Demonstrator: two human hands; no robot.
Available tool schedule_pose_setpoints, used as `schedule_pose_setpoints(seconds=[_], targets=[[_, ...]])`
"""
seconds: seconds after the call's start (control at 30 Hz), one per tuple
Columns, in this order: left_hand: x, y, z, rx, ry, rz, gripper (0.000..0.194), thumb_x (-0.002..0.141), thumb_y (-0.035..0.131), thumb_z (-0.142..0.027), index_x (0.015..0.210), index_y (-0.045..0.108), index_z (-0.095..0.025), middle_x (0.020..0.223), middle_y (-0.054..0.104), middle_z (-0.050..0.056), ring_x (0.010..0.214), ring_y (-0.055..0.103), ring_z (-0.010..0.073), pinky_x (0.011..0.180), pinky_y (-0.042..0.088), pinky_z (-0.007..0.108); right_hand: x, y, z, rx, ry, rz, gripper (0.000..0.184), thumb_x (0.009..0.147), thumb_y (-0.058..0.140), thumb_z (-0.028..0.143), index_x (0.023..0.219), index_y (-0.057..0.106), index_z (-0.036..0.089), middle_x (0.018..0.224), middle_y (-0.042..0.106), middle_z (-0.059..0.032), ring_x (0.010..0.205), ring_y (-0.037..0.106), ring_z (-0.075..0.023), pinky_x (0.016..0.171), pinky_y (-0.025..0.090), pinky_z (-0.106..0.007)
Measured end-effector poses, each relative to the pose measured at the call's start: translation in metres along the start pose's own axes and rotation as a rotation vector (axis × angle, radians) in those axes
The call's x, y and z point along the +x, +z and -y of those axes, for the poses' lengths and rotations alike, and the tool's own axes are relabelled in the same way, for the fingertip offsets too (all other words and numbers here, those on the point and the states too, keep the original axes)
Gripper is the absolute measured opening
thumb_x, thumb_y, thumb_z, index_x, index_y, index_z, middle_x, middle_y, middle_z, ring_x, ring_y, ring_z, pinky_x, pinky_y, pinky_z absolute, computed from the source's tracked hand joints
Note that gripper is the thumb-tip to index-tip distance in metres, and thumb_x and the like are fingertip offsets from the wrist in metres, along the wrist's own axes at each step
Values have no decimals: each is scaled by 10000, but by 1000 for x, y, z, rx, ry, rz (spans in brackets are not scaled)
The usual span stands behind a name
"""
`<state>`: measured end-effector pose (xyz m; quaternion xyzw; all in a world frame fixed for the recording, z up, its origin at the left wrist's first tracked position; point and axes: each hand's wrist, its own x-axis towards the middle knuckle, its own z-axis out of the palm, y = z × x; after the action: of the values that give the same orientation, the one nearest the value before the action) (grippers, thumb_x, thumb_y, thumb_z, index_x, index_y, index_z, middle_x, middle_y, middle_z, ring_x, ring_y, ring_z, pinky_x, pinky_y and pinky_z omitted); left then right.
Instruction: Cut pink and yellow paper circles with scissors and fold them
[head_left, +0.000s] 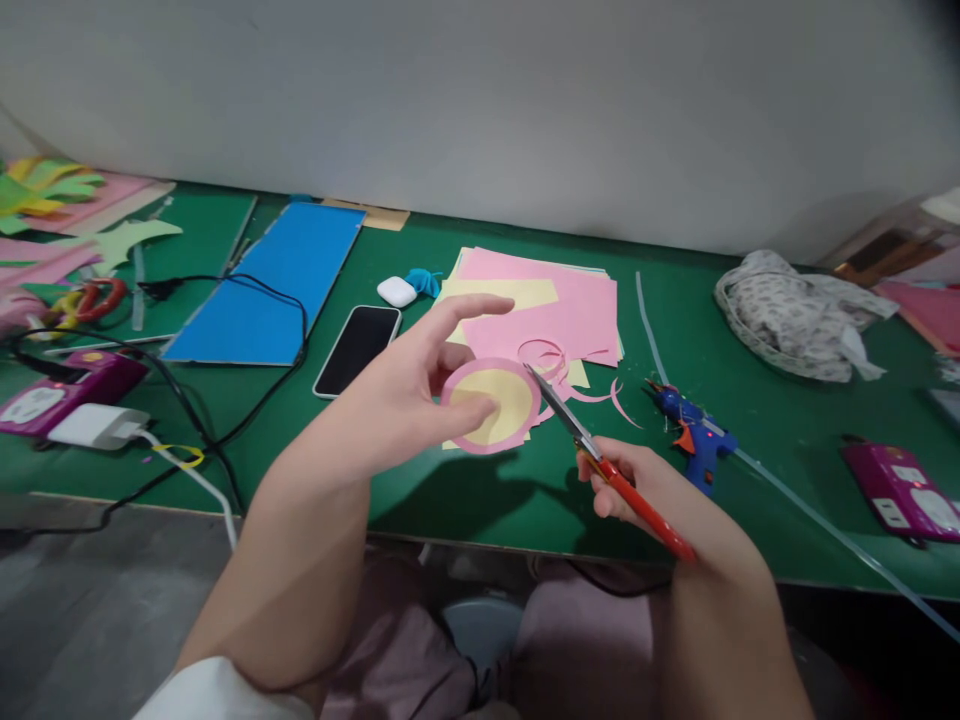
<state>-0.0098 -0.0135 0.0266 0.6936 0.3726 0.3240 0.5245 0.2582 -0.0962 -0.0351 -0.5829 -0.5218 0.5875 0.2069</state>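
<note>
Between the thumb and fingers of my left hand (pixel 427 390) is a round paper disc (pixel 510 400), yellow in the middle with a pink border. My right hand (pixel 645 490) grips a pair of scissors (pixel 592 450) with red handles. The blades point up and left, and their tip is at the right edge of the disc. Whether the blades touch the paper I cannot tell. Behind the disc lies a stack of pink and yellow paper (pixel 555 290). Thin curled pink paper strips (pixel 592 395) are scattered at its front right.
A blue board (pixel 277 290) and a phone (pixel 358 350) lie to the left, near a purple power strip (pixel 67 390) with cables. On the right are a blue glue gun (pixel 694 430), a cloth-filled basket (pixel 795 310) and another purple power strip (pixel 904 490).
</note>
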Motion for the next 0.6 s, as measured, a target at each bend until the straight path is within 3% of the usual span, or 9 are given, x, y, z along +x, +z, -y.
schedule_pose_setpoints(seconds=[0.33, 0.6], targets=[[-1, -1, -1, 67, 9, 8, 720, 748, 702, -79, 1385, 504, -349, 695, 573, -42, 573, 534, 116, 478, 397, 195, 0, -3, 0, 11, 34, 23, 321, 693, 805, 406, 769, 560, 212, 594, 537, 41, 600, 414, -132, 532, 261, -241], [-2, -4, 0, 111, 5, 54, 686, 792, 676, -105, 1396, 482, -368, 700, 570, -41, 610, 543, 120, 499, 385, 192, -2, -7, 1, -20, 39, 20, 318, 709, 769, 420, 724, 531, 210, 599, 526, 37, 549, 367, -109, 474, 221, -236]])
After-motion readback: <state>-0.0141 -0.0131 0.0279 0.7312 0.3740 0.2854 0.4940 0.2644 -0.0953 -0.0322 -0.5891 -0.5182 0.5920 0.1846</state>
